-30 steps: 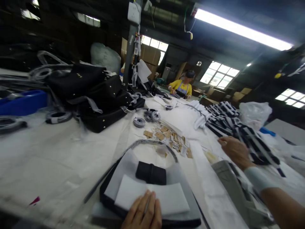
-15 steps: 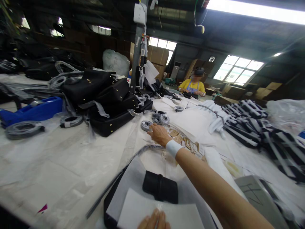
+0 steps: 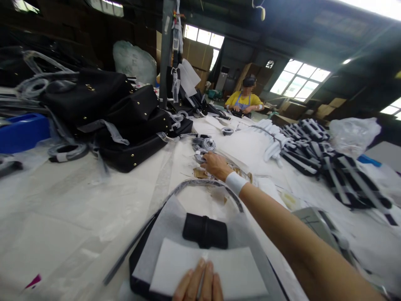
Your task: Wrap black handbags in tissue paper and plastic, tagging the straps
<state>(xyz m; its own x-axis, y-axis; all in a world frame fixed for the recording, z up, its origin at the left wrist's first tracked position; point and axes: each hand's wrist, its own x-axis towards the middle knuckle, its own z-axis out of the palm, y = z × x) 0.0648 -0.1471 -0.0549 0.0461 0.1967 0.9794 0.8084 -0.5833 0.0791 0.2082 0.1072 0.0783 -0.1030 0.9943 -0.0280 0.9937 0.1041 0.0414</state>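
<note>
A black handbag [image 3: 138, 274] lies in front of me, its wrapped handle [image 3: 200, 182] arching away and grey tissue paper over its front. On that paper rests a small black flap piece [image 3: 205, 230]. My left hand [image 3: 199, 281] lies with fingers stretched out, pressing a white sheet [image 3: 236, 267] against the bag; part of the hand is cut off by the bottom edge. Farther out, my right hand [image 3: 216, 165], with a white wristband, has its fingertips closed on a coiled grey strap [image 3: 199, 157]. More wrapped coils [image 3: 208, 144] sit just beyond it.
Black handbags [image 3: 125, 125] are piled at the left, near a blue tape dispenser [image 3: 23, 133] and another coil [image 3: 68, 151]. Brown tags [image 3: 200, 172] lie beside my right hand. White-banded black straps [image 3: 313, 154] are heaped at the right. A person [image 3: 244, 98] works across the table.
The view has shifted right and down. My right hand has closed on the grey coil and drawn it toward the right, closer to the other coils. My left hand stays on the white sheet.
</note>
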